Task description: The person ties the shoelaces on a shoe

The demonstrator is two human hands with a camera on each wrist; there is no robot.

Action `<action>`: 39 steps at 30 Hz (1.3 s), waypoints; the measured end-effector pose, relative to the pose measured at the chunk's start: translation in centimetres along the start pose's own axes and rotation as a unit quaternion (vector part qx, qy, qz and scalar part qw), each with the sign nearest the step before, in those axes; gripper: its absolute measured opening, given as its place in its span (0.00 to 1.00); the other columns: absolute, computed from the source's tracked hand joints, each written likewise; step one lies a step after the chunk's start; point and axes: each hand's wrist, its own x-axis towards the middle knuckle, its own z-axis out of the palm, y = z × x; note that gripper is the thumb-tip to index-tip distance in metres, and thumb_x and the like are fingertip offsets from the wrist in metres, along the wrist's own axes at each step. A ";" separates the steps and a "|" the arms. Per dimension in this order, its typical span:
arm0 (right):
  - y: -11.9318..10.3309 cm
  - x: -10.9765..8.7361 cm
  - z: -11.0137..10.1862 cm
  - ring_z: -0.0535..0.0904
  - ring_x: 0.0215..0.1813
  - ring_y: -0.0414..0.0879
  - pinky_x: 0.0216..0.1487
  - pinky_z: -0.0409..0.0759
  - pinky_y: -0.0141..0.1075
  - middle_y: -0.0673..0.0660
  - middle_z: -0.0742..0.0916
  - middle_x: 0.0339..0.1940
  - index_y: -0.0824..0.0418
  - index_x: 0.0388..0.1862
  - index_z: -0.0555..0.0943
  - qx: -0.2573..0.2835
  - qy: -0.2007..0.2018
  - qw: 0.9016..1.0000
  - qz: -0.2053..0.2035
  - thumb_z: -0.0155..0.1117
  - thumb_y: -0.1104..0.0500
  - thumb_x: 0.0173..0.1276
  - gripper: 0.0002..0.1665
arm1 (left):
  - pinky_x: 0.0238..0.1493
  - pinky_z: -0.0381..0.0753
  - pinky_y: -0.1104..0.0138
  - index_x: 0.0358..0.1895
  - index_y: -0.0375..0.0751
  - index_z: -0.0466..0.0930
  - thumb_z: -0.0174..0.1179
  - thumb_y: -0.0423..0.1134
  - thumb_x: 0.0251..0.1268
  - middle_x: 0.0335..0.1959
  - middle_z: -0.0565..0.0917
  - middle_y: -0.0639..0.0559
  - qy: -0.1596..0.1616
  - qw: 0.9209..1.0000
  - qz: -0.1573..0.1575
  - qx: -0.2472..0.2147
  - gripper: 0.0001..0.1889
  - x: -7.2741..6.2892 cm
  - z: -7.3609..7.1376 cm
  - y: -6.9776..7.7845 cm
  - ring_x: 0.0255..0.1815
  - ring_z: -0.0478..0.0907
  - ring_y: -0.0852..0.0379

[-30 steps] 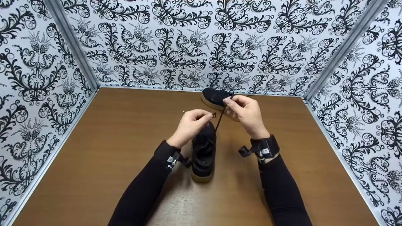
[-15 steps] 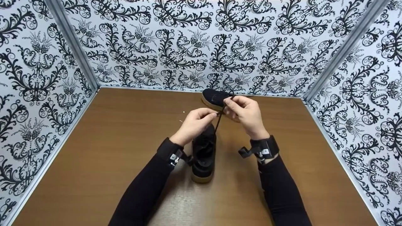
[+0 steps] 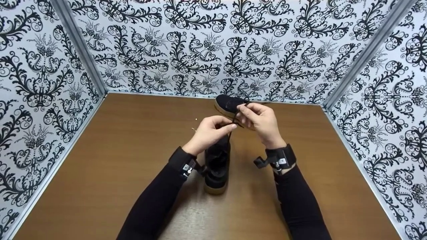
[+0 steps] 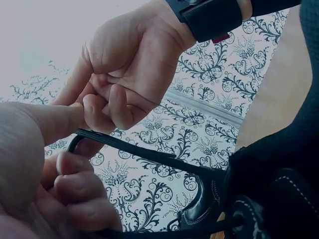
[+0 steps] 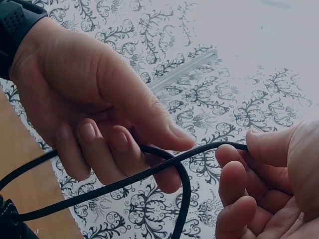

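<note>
A black shoe [image 3: 215, 183] with a tan sole stands upright on the table, its heel toward me. Above its toe, my left hand [image 3: 211, 131] pinches one black shoelace [image 5: 99, 190] between thumb and forefinger. To the right and slightly higher, my right hand [image 3: 263, 121] holds another length of lace between thumb and fingers. In the right wrist view the two laces cross right at the right thumb tip, and a free end hangs down below the crossing. The left wrist view shows both hands close together, with the lace running taut to the shoe.
A second black shoe [image 3: 228, 102] lies at the back, partly behind my right hand, near the patterned wall [image 3: 200, 50]. Small light specks [image 3: 193, 129] lie on the wooden table [image 3: 133, 150] left of my left hand. Patterned side walls rise at both edges.
My left hand has moved slightly right, bringing its lace to and across the one in my right hand. The right hand and the shoes have stayed in place.
</note>
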 end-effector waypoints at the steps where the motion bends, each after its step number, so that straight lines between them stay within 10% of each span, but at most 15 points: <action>1: 0.1 0.0 -0.1 0.73 0.22 0.42 0.21 0.67 0.32 0.57 0.88 0.28 0.72 0.42 0.89 0.004 -0.003 1.000 -0.001 0.76 0.54 0.79 0.19 | 0.40 0.79 0.68 0.47 0.37 0.94 0.74 0.42 0.76 0.38 0.90 0.55 0.002 1.000 0.001 0.001 0.10 0.1 0.0 -0.1 0.36 0.81 0.61; 24: 1.0 0.3 -0.3 0.81 0.28 0.43 0.24 0.73 0.28 0.75 0.90 0.44 0.69 0.56 0.90 -0.021 0.017 0.999 0.032 0.69 0.58 0.84 0.14 | 0.37 0.73 0.69 0.41 0.34 0.94 0.71 0.40 0.76 0.27 0.83 0.61 0.072 0.995 -0.056 -0.040 0.11 0.8 -0.3 -0.2 0.33 0.76 0.60; 39: 1.3 0.2 -0.8 0.79 0.30 0.48 0.31 0.76 0.32 0.53 0.88 0.31 0.63 0.50 0.94 -0.197 -0.076 0.977 0.042 0.77 0.58 0.78 0.10 | 0.24 0.58 0.70 0.34 0.42 0.92 0.70 0.39 0.77 0.20 0.71 0.59 0.072 0.985 -0.079 -0.136 0.10 0.9 -0.6 -0.9 0.21 0.65 0.62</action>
